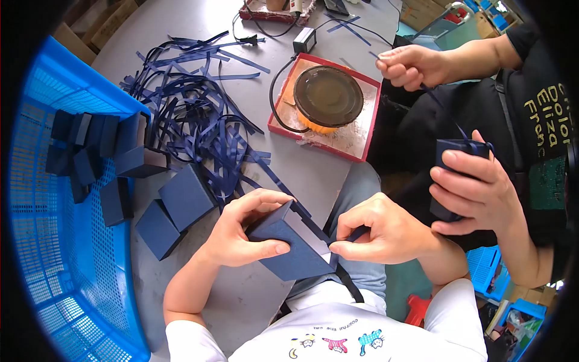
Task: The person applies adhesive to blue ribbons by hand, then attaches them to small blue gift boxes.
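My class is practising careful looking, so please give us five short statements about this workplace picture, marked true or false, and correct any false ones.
1. The wearer's left hand holds a dark blue box. True.
2. The wearer's right hand lies flat on the table. False: its fingers are curled around a dark strip, beside the box.
3. The tangle of ribbons lies inside the blue basket. False: it lies on the table, beside the basket.
4. One hand of the co-worker holds a dark box too. True.
5. The red-edged tray holds nothing. False: a round pot with a dark top stands in it.
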Demonstrator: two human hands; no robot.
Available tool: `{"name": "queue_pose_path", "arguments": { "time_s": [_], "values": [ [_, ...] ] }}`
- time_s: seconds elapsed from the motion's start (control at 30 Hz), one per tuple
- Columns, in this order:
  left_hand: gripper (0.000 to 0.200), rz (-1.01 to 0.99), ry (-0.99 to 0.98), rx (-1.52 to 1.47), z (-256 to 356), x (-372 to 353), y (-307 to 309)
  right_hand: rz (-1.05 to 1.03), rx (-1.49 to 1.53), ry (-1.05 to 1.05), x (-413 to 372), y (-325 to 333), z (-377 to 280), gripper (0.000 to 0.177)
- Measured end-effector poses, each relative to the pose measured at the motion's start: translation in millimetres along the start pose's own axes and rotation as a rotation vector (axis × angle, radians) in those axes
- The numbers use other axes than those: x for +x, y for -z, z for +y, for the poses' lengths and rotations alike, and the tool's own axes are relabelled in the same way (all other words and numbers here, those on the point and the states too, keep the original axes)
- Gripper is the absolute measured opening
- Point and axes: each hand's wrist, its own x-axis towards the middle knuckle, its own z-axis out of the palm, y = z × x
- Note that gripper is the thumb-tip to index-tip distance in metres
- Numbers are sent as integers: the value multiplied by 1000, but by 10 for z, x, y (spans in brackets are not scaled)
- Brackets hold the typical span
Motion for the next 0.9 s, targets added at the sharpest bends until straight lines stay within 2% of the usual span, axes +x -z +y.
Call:
{"name": "queue_pose_path", "arguments": {
  "time_s": [0.4,0.63,0.7,0.73,0.77,0.8,0.87,0.9],
  "values": [
    [57,-4,-29,24,13,-16,-5,22,-112,-17,50,-72,1,19],
    [57,16,-88,107,-32,-10,-7,128,-407,-10,58,-124,66,16],
    [57,54,15,36,-50,-5,-10,126,-475,-21,62,-124,110,14],
    [57,63,29,104,-69,5,7,186,-472,12,64,-117,138,13],
    [56,71,32,39,-78,20,19,246,-467,46,64,-111,171,13],
    [56,79,36,-27,-84,34,31,332,-498,249,63,-34,228,16],
    [55,97,35,-109,-89,54,63,612,-17,334,29,-80,312,17],
    [55,98,13,-93,-92,60,68,643,31,310,-38,-95,379,14]
  ]
}}
